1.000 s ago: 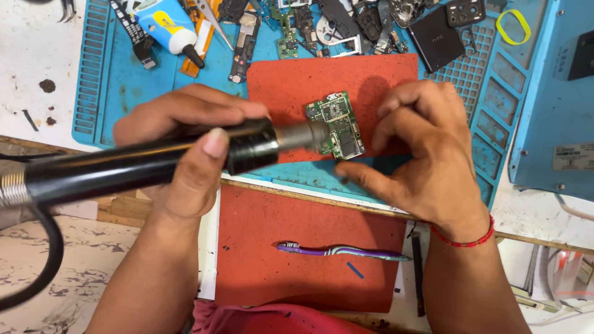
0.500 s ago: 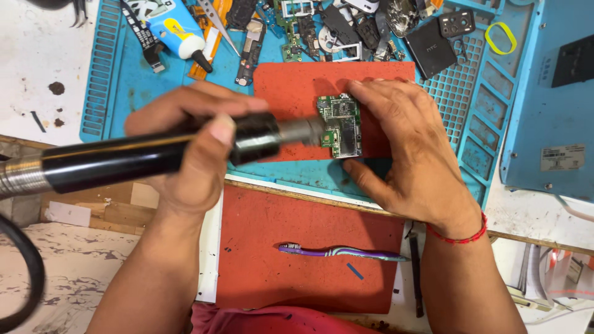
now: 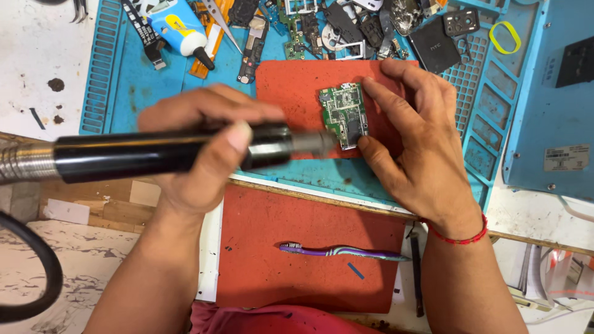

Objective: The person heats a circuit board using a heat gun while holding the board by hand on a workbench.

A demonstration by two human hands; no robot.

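Left hand (image 3: 204,148) is closed around a thick black hot-air handle (image 3: 167,151), with the thumb lying on top of the barrel. This handle lies almost level across the view, and its grey metal nozzle (image 3: 312,142) points to the right and ends just beside the lower left edge of a small green circuit board (image 3: 344,115). At the left end the handle continues into a ribbed metal hose (image 3: 25,162).

Right hand (image 3: 417,145) grasps the board between two fingers: the index finger presses on its upper right edge and the thumb on its lower right corner. The board lies flat on a red pad (image 3: 291,86), which rests on a blue work mat (image 3: 136,80). Around the wrist there is a red thread band (image 3: 461,238).

Above the pad, many loose phone parts (image 3: 346,25) are spread on the mat, and a white glue bottle (image 3: 179,31) lies at the upper left. Nearer to the person, a purple toothbrush (image 3: 340,251) lies on a second red pad (image 3: 297,247).
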